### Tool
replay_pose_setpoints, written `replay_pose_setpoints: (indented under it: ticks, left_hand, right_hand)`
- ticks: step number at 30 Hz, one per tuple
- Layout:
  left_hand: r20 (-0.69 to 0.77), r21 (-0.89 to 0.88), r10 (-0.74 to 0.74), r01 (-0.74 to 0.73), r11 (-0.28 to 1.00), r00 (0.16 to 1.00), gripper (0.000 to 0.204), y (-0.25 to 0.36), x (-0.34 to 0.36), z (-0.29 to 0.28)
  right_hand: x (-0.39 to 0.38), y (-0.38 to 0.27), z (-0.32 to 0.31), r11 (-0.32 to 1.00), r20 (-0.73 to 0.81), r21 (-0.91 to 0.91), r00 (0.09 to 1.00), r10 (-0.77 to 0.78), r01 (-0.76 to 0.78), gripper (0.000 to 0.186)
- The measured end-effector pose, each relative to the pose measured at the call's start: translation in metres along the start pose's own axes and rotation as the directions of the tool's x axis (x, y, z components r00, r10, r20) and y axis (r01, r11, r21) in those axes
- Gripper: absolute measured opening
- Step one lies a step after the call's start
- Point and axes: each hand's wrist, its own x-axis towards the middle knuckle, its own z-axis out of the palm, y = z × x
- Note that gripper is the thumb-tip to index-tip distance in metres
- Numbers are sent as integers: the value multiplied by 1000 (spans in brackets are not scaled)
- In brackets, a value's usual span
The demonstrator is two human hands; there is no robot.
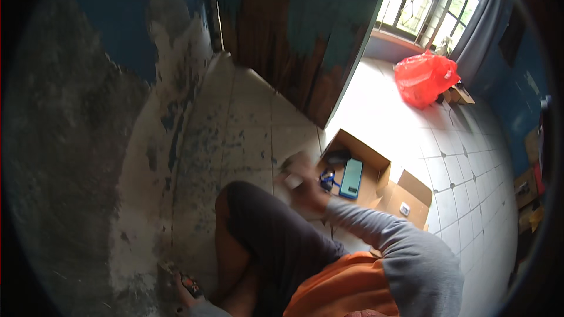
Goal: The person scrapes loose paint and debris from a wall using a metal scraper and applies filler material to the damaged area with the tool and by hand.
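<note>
Low at the left, my left hand (183, 297) is closed around a dark tool with orange-red marks (190, 285); its kind is not clear. My right hand (305, 191) is raised in front of my bent knee, beside an open cardboard box (376, 158). Motion smears its fingers, and a small pale patch (293, 182) shows at them, too blurred to name. Inside the box lie a phone-sized light green and blue thing (351, 177), a blue cable or strap (330, 181) and a dark object (338, 157).
A box flap (405, 199) lies folded out with a small white piece (405, 209) on it. Farther off, a red plastic bag (424, 79) sits on the tiled floor (446, 141) near the barred window. The worn wooden door (305, 35) and peeling wall (76, 141) stand ahead and left.
</note>
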Motion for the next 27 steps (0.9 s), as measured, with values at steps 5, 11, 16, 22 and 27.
replay_pose_setpoints:
  ticks: [5,11,16,22,27]
  left_hand:
    - [368,-83,36,-6,997,929,29,-1,49,-63]
    - [172,246,-4,-39,968,985,32,12,11,-21]
    - [77,455,140,-160,876,987,35,26,-16,-3]
    - [101,676,311,-295,675,945,38,34,-41,18]
    - [153,779,441,-382,496,884,41,46,-58,22]
  right_hand:
    - [17,-120,114,823,340,550,863,-374,139,22]
    - [-84,-174,220,856,717,511,588,-374,-79,70]
    - [-131,-179,250,679,910,414,295,-292,-606,62]
    - [-166,-159,274,386,905,338,183,-385,-858,30]
    - [-167,-162,274,297,923,380,340,-180,-876,28]
